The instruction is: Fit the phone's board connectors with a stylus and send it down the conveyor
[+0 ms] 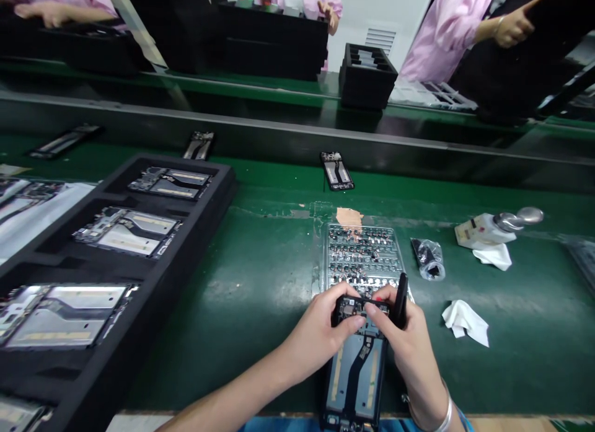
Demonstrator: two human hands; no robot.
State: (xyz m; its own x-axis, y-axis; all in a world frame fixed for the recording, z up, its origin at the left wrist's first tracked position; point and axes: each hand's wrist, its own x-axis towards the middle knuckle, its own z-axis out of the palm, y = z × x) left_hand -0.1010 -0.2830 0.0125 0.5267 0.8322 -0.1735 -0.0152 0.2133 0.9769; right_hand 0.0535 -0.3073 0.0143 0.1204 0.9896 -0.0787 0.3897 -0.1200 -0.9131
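An open phone frame [357, 370] lies lengthwise on the green bench in front of me, its circuit end farthest from me. My left hand [325, 330] grips that far end, fingers curled over it and thumb pressed on top. My right hand [406, 339] pinches the same end with thumb and forefinger and also holds black tweezers [400, 299] upright. Just beyond the hands sits a clear tray [362, 255] filled with several small parts.
A long black foam tray [153, 283] with several phone frames fills the left. More frames [337, 170] lie on the conveyor behind. White wipes [465, 320], a small black bag [428, 258] and a white dispenser [493, 227] lie right. People in pink sleeves [446, 29] work opposite.
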